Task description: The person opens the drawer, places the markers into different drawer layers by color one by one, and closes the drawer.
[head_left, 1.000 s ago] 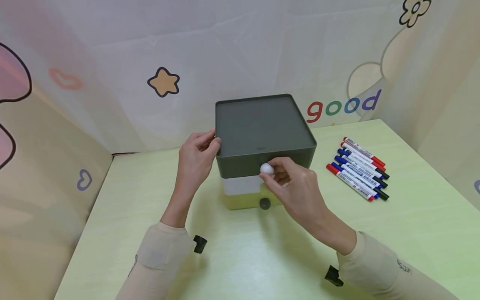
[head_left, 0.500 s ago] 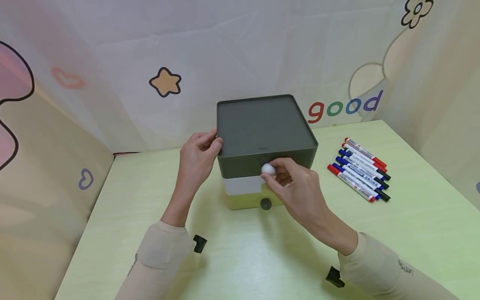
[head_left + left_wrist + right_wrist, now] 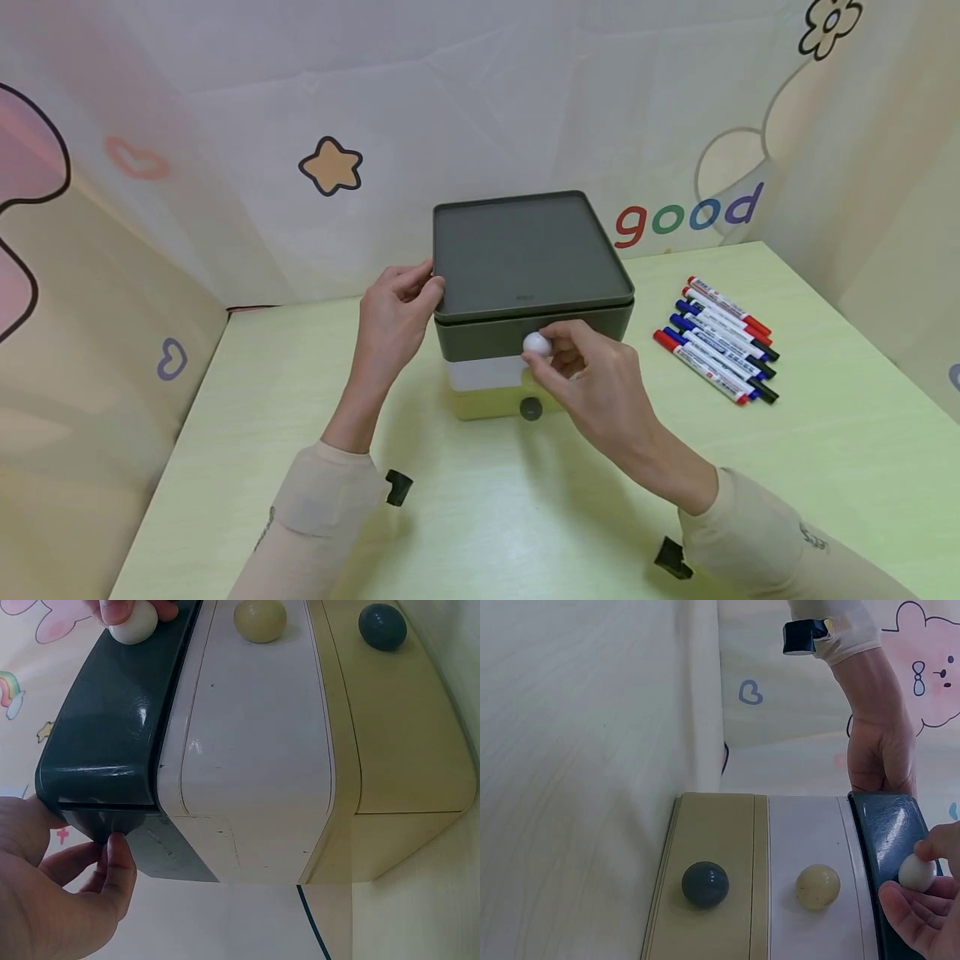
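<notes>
A small desktop drawer box (image 3: 528,258) stands on the table with a dark grey-green tray-like top. Its dark top drawer (image 3: 480,340) shows a thin gap under the top's front edge. My right hand (image 3: 600,379) pinches that drawer's round white knob (image 3: 536,343) between thumb and fingers. My left hand (image 3: 392,333) grips the box at its upper left side, fingertips against the side wall in the left wrist view. Below are a white drawer (image 3: 255,727) with a pale yellow knob (image 3: 260,619) and a yellow drawer (image 3: 483,403) with a dark knob (image 3: 531,408).
Several whiteboard markers (image 3: 716,342) with red, blue and black caps lie side by side to the right of the box. A printed cloth backdrop (image 3: 480,108) rises behind the table (image 3: 480,517). Small black pieces (image 3: 399,488) show beside both sleeves.
The top drawer has come slightly forward, and a narrow dark gap now shows beneath the top's front rim. The right hand has moved slightly toward me with the knob; the left hand stays put.
</notes>
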Demonstrator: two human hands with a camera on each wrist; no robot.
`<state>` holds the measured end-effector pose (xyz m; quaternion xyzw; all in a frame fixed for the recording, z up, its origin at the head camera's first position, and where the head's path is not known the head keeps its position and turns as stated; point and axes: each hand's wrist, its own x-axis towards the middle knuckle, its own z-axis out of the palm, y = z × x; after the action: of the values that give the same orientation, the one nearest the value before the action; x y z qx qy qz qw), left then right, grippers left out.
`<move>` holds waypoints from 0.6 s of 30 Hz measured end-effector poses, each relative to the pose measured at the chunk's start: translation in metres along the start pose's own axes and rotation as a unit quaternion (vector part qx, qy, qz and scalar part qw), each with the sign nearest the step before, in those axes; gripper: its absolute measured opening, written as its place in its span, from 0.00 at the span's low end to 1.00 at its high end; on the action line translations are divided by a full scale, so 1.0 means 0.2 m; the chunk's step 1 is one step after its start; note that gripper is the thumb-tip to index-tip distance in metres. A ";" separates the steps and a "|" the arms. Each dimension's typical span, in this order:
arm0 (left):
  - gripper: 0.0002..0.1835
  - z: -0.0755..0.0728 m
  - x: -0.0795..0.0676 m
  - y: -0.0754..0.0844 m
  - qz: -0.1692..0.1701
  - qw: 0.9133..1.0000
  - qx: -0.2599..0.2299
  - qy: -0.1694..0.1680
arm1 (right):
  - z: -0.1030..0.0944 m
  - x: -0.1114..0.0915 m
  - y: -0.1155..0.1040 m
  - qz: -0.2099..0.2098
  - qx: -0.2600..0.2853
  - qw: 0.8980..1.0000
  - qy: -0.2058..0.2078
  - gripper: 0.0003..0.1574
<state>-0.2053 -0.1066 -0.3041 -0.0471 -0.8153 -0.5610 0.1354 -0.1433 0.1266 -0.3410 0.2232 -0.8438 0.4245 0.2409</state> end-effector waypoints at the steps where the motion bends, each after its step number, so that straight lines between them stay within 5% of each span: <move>1: 0.22 0.00 0.00 0.00 0.000 1.000 0.000 0.000 | 0.00 0.00 0.00 0.001 0.000 1.000 -0.001 0.18; 18: 0.22 0.00 0.00 0.00 0.001 1.000 -0.005 0.000 | -0.02 -0.04 -0.02 0.009 0.012 1.000 -0.003 0.17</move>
<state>-0.2056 -0.1063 -0.3043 -0.0482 -0.8125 -0.5649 0.1357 -0.1334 0.1284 -0.3413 0.2200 -0.8412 0.4360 0.2323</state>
